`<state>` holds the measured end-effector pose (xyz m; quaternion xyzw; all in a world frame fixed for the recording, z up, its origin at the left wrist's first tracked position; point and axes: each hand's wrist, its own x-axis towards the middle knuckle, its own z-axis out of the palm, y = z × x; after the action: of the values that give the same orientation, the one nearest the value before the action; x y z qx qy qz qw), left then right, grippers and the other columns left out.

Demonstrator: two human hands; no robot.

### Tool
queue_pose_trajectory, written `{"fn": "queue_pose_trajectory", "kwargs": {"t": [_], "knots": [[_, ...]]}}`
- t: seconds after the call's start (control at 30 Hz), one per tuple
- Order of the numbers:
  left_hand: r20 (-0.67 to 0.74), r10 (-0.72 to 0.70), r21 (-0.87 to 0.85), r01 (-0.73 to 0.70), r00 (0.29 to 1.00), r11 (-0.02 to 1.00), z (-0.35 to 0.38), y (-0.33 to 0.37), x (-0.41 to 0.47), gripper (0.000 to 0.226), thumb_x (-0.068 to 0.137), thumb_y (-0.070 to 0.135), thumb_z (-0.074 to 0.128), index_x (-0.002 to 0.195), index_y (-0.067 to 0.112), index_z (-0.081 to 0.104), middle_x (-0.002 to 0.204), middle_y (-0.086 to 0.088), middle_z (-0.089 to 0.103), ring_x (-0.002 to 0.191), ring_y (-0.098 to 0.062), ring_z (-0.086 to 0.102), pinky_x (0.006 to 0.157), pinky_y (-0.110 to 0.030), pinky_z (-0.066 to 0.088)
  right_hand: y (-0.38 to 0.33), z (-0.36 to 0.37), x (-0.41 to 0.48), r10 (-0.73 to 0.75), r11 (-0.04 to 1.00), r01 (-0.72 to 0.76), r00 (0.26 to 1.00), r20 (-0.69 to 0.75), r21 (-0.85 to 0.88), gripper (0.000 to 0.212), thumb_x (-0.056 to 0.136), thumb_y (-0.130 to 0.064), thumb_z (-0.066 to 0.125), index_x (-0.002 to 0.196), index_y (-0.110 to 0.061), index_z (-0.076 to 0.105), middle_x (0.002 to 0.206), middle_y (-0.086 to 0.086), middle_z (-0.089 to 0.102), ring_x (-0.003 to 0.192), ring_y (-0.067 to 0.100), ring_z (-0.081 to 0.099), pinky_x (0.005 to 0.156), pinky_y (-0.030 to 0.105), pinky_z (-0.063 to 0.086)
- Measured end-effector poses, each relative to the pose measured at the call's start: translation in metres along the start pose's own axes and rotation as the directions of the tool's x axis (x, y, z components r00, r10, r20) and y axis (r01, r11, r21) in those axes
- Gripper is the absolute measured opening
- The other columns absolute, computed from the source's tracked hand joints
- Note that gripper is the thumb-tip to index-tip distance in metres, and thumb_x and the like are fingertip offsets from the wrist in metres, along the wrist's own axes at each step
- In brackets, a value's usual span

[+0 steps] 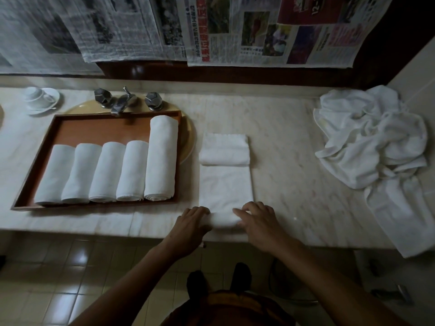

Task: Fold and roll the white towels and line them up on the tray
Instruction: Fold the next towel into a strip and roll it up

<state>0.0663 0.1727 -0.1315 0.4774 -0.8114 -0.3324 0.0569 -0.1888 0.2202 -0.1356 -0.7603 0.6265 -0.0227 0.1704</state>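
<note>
At the near edge of the pale marble counter (294, 161), both hands are on the job. A long folded white towel (226, 187) lies flat as a strip running away from the person, and its near end is curled up into a tight roll. The left hand (191, 222) grips the left end of that roll, fingers bent over the top. The right hand (257, 220) grasps the right end, fingertips hooked over the cloth. Just beyond the strip's far end sits a small folded white towel square (224, 149), touching it or very nearly so, hard to say which. Over to the left, a brown wooden rectangular tray (94, 128) rests across a yellowish round basin (189, 137). Five rolled white towels (106, 170) lie side by side along the tray's near edge, packed together, the rightmost clearly longer than the other four. Behind the tray stands a silver metal tap (122, 102), with a white cup and saucer (40, 97) off to its left. Far right on the counter, a crumpled heap of white towels (372, 137) spills over the front edge. Newspaper sheets (259, 31) cover the wall behind.
</note>
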Motion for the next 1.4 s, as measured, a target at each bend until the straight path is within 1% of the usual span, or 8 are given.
{"fn": "queue_pose_trajectory", "kwargs": {"t": [0.27,0.33,0.5,0.7,0.87,0.97,1.23,1.4], "knots": [[0.030,-0.150,-0.155,0.153,0.988,0.976,-0.010,-0.002,0.026,0.035,0.098,0.034,0.066,0.129,0.017,0.062,0.120,0.001,0.055,0.108,-0.019,0.057,0.081,-0.023,0.042,-0.052,0.019,-0.033,0.023,0.998,-0.034,0.984,-0.176,-0.060,0.077,0.078,-0.008,0.071,0.150,-0.018,0.046,0.155,0.015,0.042,0.146,0.042,0.035,0.114,0.062,0.035],[-0.058,-0.141,-0.036,0.139,0.988,0.990,-0.008,0.005,0.021,0.045,0.100,0.038,0.062,0.139,0.018,0.055,0.132,-0.003,0.053,0.120,-0.023,0.054,0.094,-0.031,0.045,-0.051,0.029,-0.036,0.031,0.996,-0.043,0.989,-0.144,-0.078,0.095,0.074,-0.003,0.070,0.159,-0.019,0.032,0.165,0.016,0.027,0.154,0.043,0.020,0.120,0.062,0.024],[-0.123,0.084,0.407,-0.027,0.989,0.913,0.032,0.034,-0.008,0.081,0.095,0.028,0.060,0.162,0.019,0.016,0.171,-0.012,0.015,0.157,-0.035,0.015,0.126,-0.055,0.019,-0.045,0.030,-0.027,0.012,0.994,-0.024,0.994,-0.113,-0.107,0.094,0.088,-0.009,0.057,0.165,-0.021,0.004,0.171,0.014,-0.003,0.156,0.039,-0.008,0.125,0.060,-0.001],[-0.042,0.051,0.509,-0.022,0.998,0.861,0.043,0.021,0.011,0.098,0.094,0.020,0.054,0.163,0.016,-0.016,0.168,-0.011,-0.026,0.154,-0.028,-0.029,0.126,-0.056,-0.008,-0.032,0.025,0.002,0.024,0.988,-0.035,0.997,-0.071,-0.148,0.095,0.087,-0.021,0.066,0.164,-0.019,0.012,0.171,0.013,0.008,0.158,0.037,0.000,0.125,0.061,0.010],[-0.051,-0.012,0.418,0.032,0.999,0.908,0.022,0.016,0.040,0.080,0.098,0.019,0.055,0.164,0.012,0.011,0.172,-0.013,0.006,0.158,-0.036,0.005,0.124,-0.058,0.024,-0.024,0.002,0.030,0.007,0.989,-0.012,0.999,-0.033,-0.146,0.084,0.089,-0.013,0.060,0.163,-0.018,0.019,0.168,0.012,0.025,0.155,0.035,0.020,0.124,0.058,0.014],[-0.003,0.058,0.384,-0.053,0.998,0.922,0.010,0.009,0.054,0.066,0.096,0.018,0.060,0.155,0.010,0.030,0.152,-0.010,0.037,0.137,-0.032,0.037,0.109,-0.046,0.045,-0.017,-0.012,0.040,-0.017,0.992,0.014,1.000,-0.018,-0.127,0.075,0.092,-0.008,0.057,0.160,-0.021,0.027,0.156,0.006,0.042,0.142,0.028,0.040,0.119,0.050,0.027],[0.110,0.118,0.264,-0.144,0.987,0.954,0.005,0.000,0.012,0.052,0.100,0.038,0.058,0.145,0.019,0.039,0.148,0.003,0.044,0.130,-0.018,0.044,0.101,-0.038,0.045,-0.026,-0.034,0.005,0.037,0.997,-0.046,0.988,0.150,0.056,0.044,0.099,-0.029,0.064,0.138,-0.026,0.043,0.125,0.005,0.059,0.108,0.026,0.056,0.090,0.037,0.042],[0.117,0.168,0.142,-0.183,0.979,0.973,0.007,-0.003,-0.012,0.037,0.100,0.037,0.053,0.133,0.019,0.054,0.129,0.005,0.048,0.109,-0.015,0.047,0.087,-0.036,0.050,-0.019,-0.022,-0.013,0.049,0.936,-0.140,0.960,0.276,0.323,0.036,0.100,-0.041,0.060,0.135,-0.030,0.055,0.132,-0.004,0.054,0.120,0.019,0.054,0.099,0.037,0.046]]}}
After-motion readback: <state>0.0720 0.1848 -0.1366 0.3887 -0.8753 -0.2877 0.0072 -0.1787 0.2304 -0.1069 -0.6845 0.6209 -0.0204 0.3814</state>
